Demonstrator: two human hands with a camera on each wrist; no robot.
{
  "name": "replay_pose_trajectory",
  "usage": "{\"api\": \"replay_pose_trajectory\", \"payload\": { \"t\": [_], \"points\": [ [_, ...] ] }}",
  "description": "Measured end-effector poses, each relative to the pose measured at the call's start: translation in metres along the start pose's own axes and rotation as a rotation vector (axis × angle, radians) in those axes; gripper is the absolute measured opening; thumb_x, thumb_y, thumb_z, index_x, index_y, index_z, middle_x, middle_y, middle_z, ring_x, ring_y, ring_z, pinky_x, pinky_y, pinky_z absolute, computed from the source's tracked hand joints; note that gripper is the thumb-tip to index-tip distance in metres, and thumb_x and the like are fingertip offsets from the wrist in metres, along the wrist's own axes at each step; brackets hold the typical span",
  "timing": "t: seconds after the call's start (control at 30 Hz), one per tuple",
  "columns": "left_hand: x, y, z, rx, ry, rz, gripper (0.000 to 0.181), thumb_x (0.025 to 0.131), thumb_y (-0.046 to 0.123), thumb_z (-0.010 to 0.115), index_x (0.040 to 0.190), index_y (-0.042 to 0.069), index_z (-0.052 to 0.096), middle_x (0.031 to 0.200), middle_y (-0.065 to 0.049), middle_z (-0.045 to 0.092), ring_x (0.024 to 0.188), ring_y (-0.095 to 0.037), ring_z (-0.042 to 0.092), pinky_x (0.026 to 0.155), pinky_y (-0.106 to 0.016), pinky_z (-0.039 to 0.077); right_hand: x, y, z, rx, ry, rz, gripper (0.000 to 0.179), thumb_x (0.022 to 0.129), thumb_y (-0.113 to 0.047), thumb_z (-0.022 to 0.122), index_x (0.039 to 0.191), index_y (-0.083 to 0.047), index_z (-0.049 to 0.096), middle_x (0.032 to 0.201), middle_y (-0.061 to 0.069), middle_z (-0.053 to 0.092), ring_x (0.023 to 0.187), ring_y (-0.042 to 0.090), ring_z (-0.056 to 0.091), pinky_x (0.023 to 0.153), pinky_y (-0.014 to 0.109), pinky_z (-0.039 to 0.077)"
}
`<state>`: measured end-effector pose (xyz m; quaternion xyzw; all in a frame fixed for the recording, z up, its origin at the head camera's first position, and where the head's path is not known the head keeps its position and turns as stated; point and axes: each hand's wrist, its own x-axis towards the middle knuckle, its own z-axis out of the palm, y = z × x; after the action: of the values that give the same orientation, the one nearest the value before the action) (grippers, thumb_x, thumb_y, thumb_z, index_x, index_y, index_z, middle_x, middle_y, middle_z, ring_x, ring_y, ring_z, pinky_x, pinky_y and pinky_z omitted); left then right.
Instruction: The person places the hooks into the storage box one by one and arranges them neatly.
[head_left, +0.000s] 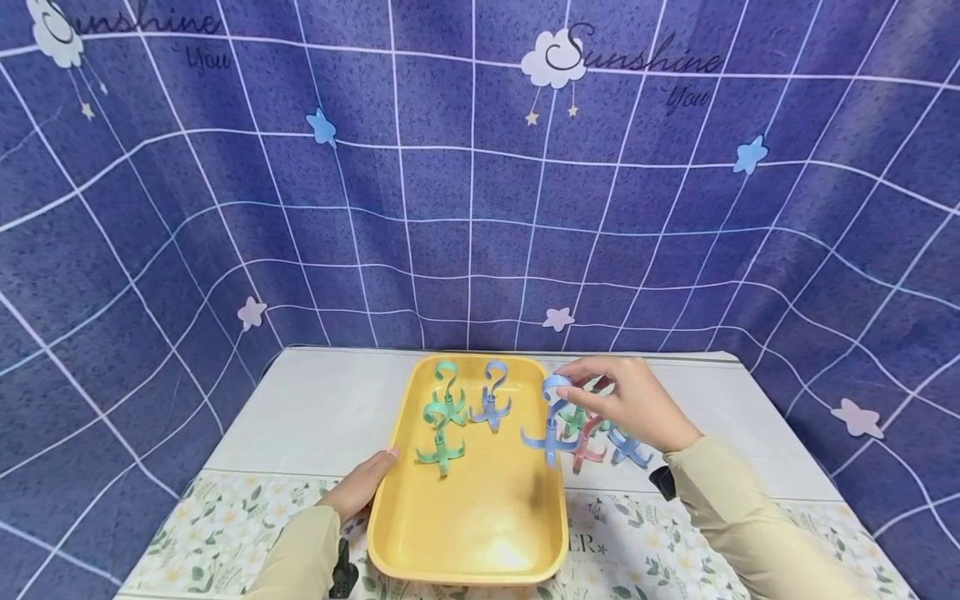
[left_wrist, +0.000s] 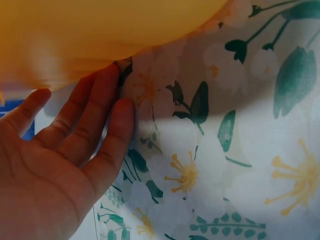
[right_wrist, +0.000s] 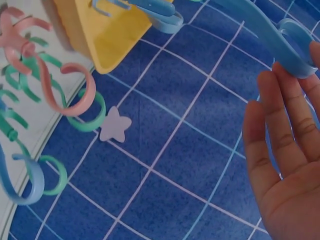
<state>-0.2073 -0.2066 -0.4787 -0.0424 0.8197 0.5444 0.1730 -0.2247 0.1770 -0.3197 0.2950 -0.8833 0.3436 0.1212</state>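
My right hand (head_left: 626,400) pinches the curved top of a blue four-pronged hook hanger (head_left: 551,429). That hanger hangs upright over the yellow tray's right rim. In the right wrist view, the fingers (right_wrist: 287,112) touch the curve of the blue hanger (right_wrist: 280,45). My left hand (head_left: 363,483) rests against the left side of the yellow tray (head_left: 480,517); its fairly straight fingers (left_wrist: 102,95) touch the outer edge in the left wrist view. Two green hangers (head_left: 441,454) and a blue hanger (head_left: 491,408) stand inside the tray.
Right of the tray, beneath my right hand, sit a pink hanger (head_left: 588,454), a blue hanger (head_left: 630,447) and green ones (head_left: 575,419), partly hidden. A flower-patterned cloth (head_left: 232,508) covers the table's near part. A dark blue grid curtain (head_left: 472,183) encloses the back and sides.
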Motion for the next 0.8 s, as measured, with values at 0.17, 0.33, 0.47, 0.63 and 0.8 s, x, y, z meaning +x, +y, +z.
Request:
{"api": "replay_pose_trajectory", "payload": {
  "t": [0.17,0.33,0.47,0.63,0.8],
  "points": [
    [-0.001,0.0,0.0,-0.004,-0.008,0.012,0.062,0.111,0.047,0.034,0.144,-0.005,0.041,0.095,-0.014,0.066,0.078,-0.026,0.069,0.068,-0.042,0.059,0.006,-0.003,0.01,0.013,-0.007,0.024,0.022,0.093,-0.019,0.078,0.113,-0.01,0.078,0.099,-0.003,0.075,0.09,0.013,0.069,0.079,0.041,0.059],
    [-0.001,0.0,0.0,-0.006,-0.001,0.008,0.063,0.11,0.048,0.035,0.144,-0.005,0.041,0.095,-0.013,0.067,0.078,-0.025,0.069,0.069,-0.042,0.059,0.01,-0.004,0.019,0.013,-0.008,0.02,0.021,0.092,-0.018,0.078,0.112,-0.01,0.078,0.098,-0.003,0.076,0.089,0.013,0.069,0.078,0.038,0.058],
    [-0.001,-0.001,0.0,-0.003,-0.005,0.007,0.063,0.11,0.049,0.035,0.145,-0.004,0.041,0.094,-0.013,0.067,0.076,-0.025,0.069,0.067,-0.042,0.059,0.012,-0.004,0.024,0.009,-0.01,0.024,0.02,0.092,-0.018,0.079,0.11,-0.012,0.078,0.097,-0.005,0.076,0.088,0.011,0.069,0.076,0.032,0.056],
    [0.0,-0.001,-0.001,0.003,0.0,0.006,0.064,0.11,0.049,0.035,0.145,-0.004,0.041,0.092,-0.013,0.067,0.075,-0.025,0.069,0.065,-0.041,0.059,0.014,-0.004,0.032,0.011,-0.032,0.036,0.019,0.092,-0.019,0.078,0.11,-0.014,0.079,0.096,-0.007,0.076,0.087,0.009,0.068,0.075,0.032,0.055],
    [0.0,-0.002,0.0,0.003,0.012,-0.003,0.062,0.11,0.048,0.035,0.144,-0.004,0.043,0.093,-0.013,0.066,0.077,-0.024,0.068,0.068,-0.042,0.059,0.016,-0.004,0.039,0.01,-0.031,0.047,0.019,0.091,-0.019,0.079,0.109,-0.013,0.079,0.093,-0.008,0.075,0.085,0.008,0.067,0.074,0.033,0.055]
  ]
}}
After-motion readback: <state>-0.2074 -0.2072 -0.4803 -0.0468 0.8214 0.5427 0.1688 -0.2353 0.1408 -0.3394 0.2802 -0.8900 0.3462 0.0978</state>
